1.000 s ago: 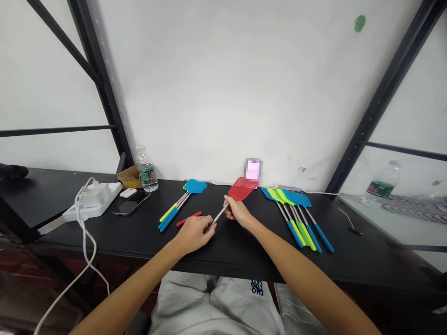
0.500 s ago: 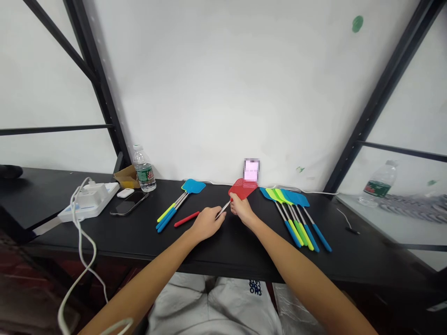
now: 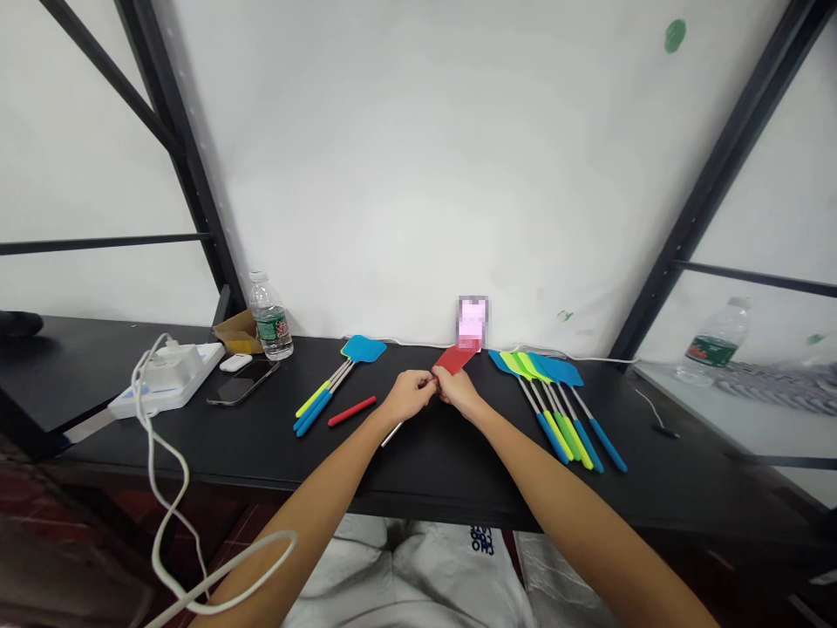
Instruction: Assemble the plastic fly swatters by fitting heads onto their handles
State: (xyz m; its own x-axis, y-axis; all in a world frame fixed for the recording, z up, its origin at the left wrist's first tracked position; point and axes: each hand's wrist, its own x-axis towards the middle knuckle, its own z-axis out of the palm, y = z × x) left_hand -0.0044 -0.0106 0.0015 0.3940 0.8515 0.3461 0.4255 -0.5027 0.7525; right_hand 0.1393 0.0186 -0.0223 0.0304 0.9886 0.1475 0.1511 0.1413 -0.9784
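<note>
Head view showed both hands meeting above the middle of the black table (image 3: pixel 471 475). From where I stood, the left hand (image 3: pixel 411 394) had its fingers curled around the metal rod (image 3: pixel 392 434), whose bare end slanted out toward the near left. The right hand (image 3: pixel 459 390) pinched the base of the red paddle (image 3: pixel 456 358), which pointed far right in front of the upright phone (image 3: pixel 472 316). The joint was mostly covered by the fingertips, so I could not tell how rod and paddle met.

It looked a light thing: a thin, bendy paddle, a stiff rod, probably slippery where smooth. I judged the firm neck the best hold for the paddle, since its broad face would flex, and a grip close to the joint surest for the rod.

A red handle (image 3: pixel 351 412) lay apart to the left, between the left hand and the left swatters (image 3: pixel 364 349); the right swatters (image 3: pixel 561 373) fanned out to the right.
</note>
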